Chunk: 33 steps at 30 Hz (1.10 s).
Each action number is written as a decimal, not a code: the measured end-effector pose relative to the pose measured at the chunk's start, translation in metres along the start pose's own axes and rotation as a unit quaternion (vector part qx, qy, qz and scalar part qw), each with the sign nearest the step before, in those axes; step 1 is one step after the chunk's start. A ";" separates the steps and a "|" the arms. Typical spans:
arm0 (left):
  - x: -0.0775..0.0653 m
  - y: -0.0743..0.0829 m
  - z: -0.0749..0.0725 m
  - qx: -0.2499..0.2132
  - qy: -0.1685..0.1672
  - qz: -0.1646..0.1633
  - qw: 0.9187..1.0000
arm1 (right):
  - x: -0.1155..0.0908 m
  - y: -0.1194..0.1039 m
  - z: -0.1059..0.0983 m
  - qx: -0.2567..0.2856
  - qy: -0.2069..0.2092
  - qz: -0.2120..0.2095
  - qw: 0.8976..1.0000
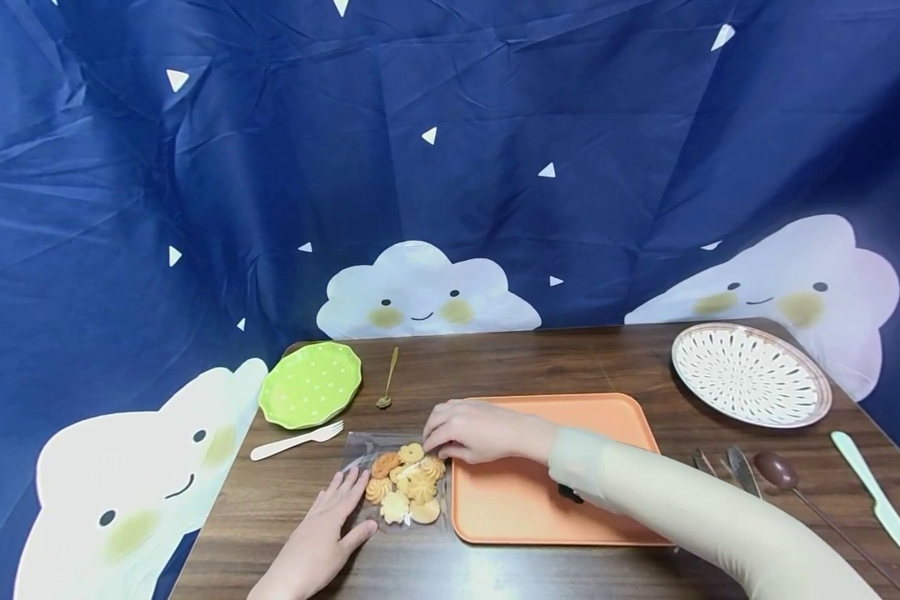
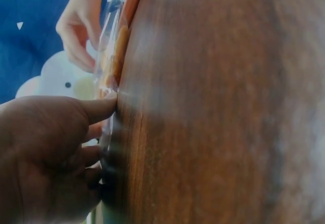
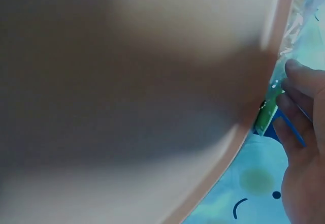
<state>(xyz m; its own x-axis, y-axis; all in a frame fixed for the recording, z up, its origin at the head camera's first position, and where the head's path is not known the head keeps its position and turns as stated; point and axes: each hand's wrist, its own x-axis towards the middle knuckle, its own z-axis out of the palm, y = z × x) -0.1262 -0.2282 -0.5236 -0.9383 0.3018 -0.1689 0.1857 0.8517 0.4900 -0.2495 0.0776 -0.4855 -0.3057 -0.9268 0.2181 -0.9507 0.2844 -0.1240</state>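
A clear plastic bag of cookies lies flat on the table, with several golden cookies of different shapes inside. My left hand rests at the bag's left side, its fingers extended and its thumb near the lower edge; the left wrist view shows the thumb touching the bag. At the bag's upper right corner is my right hand, reaching over the orange tray. Its fingers bend loosely, and the right wrist view shows the fingertips beside the plastic. No cookie shows in either hand.
A green dotted plate, a white fork and a small gold spoon lie at the left. At the right are a patterned oval plate, a brown ladle-like spoon, a metal knife and a pale green knife.
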 end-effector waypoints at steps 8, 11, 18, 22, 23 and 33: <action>-0.001 -0.001 0.000 0.000 0.003 -0.001 1.000 | 0.010 0.003 0.009 0.003 0.002 -0.020 1.000; -0.001 0.000 0.000 0.002 0.003 0.001 1.000 | 0.012 0.003 0.009 0.023 -0.001 -0.012 1.000; -0.001 0.002 -0.002 0.000 0.006 0.003 1.000 | 0.014 0.004 0.007 0.004 0.008 -0.031 0.999; 0.000 0.004 -0.003 0.002 0.007 0.003 1.000 | 0.016 0.001 0.005 -0.004 0.020 -0.057 0.998; 0.000 0.004 -0.003 0.002 0.007 0.003 1.000 | 0.016 0.001 0.005 -0.009 0.021 -0.062 0.998; -0.001 0.003 -0.003 0.000 0.001 0.000 1.000 | 0.016 0.003 0.009 -0.002 0.026 -0.076 0.997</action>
<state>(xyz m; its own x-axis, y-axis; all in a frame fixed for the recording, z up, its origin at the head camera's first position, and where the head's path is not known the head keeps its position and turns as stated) -0.1259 -0.2274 -0.5199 -0.9385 0.3018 -0.1678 0.1861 0.8515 0.4903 -0.2568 0.0618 -0.4916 -0.1596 -0.9457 0.2833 -0.9865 0.1420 -0.0820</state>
